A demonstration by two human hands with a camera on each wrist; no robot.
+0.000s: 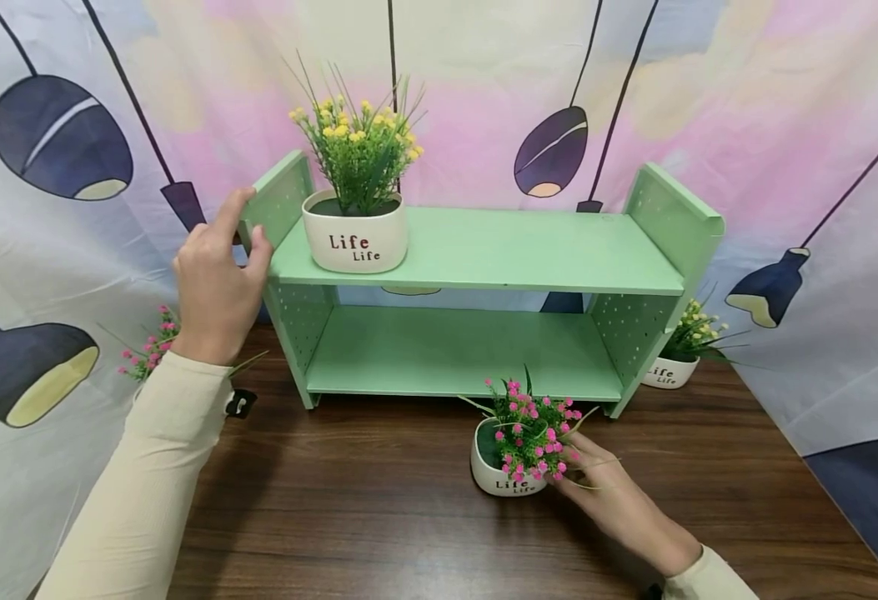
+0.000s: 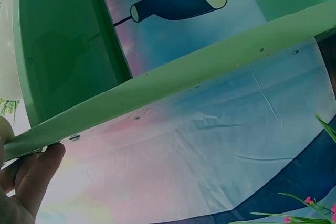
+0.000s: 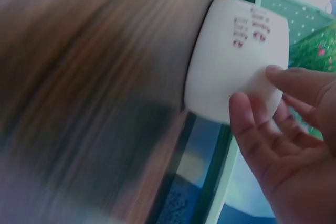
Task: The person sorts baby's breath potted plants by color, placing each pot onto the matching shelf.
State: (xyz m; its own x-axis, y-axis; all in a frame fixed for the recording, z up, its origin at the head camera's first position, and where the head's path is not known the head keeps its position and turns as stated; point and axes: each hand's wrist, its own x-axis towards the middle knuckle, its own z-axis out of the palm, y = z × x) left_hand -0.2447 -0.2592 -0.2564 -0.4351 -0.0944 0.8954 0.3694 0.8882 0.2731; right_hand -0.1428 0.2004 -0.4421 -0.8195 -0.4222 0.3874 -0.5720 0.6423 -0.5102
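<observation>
Only the right wrist view shows spread fingers (image 3: 247, 114) touching the pink-flower pot (image 3: 236, 61), not gripping.

— What stands behind the wooden table (image 1: 378, 517)?
— A curtain (image 1: 769, 100) printed with dark hanging lamps on pink, cream and pale blue; it runs along the table's far edge and down both its sides.
— And the table itself?
— Dark brown, with streaked grain; evenly lit.
</observation>
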